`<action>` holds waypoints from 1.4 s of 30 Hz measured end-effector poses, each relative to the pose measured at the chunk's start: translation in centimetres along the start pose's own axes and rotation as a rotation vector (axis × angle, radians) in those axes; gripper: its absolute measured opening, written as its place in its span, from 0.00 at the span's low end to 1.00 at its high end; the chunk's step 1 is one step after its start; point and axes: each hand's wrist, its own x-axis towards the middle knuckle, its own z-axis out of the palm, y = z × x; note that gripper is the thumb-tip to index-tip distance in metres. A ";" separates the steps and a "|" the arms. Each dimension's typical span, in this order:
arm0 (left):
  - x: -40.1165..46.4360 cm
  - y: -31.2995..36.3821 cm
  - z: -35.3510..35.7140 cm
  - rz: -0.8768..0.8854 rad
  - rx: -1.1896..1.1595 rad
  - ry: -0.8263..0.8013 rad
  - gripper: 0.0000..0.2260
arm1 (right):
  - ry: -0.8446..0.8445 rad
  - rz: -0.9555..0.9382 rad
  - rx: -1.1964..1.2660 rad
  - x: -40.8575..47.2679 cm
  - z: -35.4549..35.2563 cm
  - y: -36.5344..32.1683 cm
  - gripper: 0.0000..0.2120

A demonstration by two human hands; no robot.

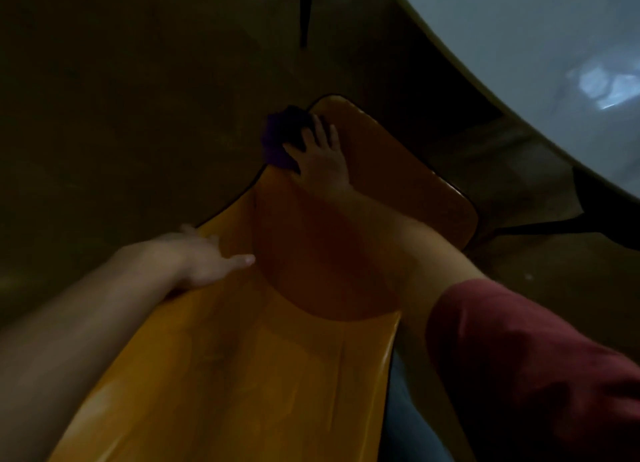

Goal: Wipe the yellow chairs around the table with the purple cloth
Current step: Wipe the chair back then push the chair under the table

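Observation:
A yellow chair (pixel 242 357) fills the middle and bottom of the dim head view, its back near me and its seat (pixel 398 170) farther off. My right hand (pixel 322 160) lies flat on the seat's far left corner and presses the purple cloth (pixel 277 139) under its fingers; the cloth bulges over the seat's edge. My left hand (pixel 204 257) grips the left edge of the chair's back, thumb lying on the front face. The right arm has a dark red sleeve.
A pale round table (pixel 519 45) curves across the top right corner, close to the seat's far edge. A dark chair or table leg (pixel 306 11) stands at top centre. Dark brownish floor (pixel 121 115) lies to the left.

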 end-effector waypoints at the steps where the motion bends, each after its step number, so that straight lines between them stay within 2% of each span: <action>1: 0.1 0.0 0.1 0.014 0.015 0.021 0.42 | -0.022 -0.022 -0.015 -1.1 0.1 1.0 0.25; 3: 0.2 -0.5 0.9 0.035 0.011 0.078 0.39 | -0.025 0.044 -0.037 -4.1 -0.4 4.1 0.25; 6: 0.5 -2.0 2.5 0.071 -0.061 0.156 0.35 | 0.000 0.353 0.005 -10.5 -1.1 9.2 0.31; 8: 0.5 -2.6 2.9 0.093 -0.074 0.193 0.34 | -0.082 0.531 0.012 -14.9 -0.8 11.6 0.24; 9: 0.3 -2.7 3.0 0.099 -0.085 0.202 0.32 | -0.142 0.568 -0.015 -16.9 -0.7 12.3 0.23; 13: -0.8 -1.9 2.6 0.100 -0.134 0.273 0.30 | -0.349 0.455 -0.027 -22.9 -0.6 11.6 0.23; 15: -1.8 -0.5 2.1 0.129 -0.140 0.334 0.30 | -0.488 0.395 0.135 -24.6 -0.4 9.6 0.24; 18: -3.9 2.6 1.3 0.265 -0.236 0.410 0.28 | -0.653 0.263 0.514 -25.0 -1.9 6.1 0.22; 21: -6.4 5.6 -0.6 0.389 -0.454 0.427 0.26 | -0.565 0.201 0.757 -24.0 -6.5 3.9 0.22; 24: -8.5 7.9 -3.2 0.419 -0.714 0.373 0.28 | -0.402 0.079 0.829 -23.5 -13.0 3.0 0.29; 27: -10.6 8.7 -5.8 0.499 -1.029 0.241 0.34 | -0.152 -0.161 0.706 -24.0 -19.7 3.0 0.34; 30: -13.0 7.5 -7.2 0.541 -1.250 0.141 0.38 | 0.063 -0.279 0.539 -25.2 -24.7 2.7 0.35; 34: -15.2 5.7 -8.0 0.678 -1.425 -0.040 0.30 | 0.176 -0.289 0.509 -26.5 -27.6 1.9 0.34; 38: -16.7 4.2 -8.9 0.784 -1.507 -0.059 0.26 | 0.195 -0.231 0.556 -26.6 -28.0 0.4 0.36; 40: -17.1 3.4 -8.8 0.821 -1.540 -0.045 0.24 | 0.195 -0.188 0.655 -26.6 -28.0 -0.6 0.36; 42: -17.0 2.7 -8.2 0.863 -1.597 -0.031 0.23 | 0.224 -0.152 0.874 -27.0 -28.0 -2.0 0.37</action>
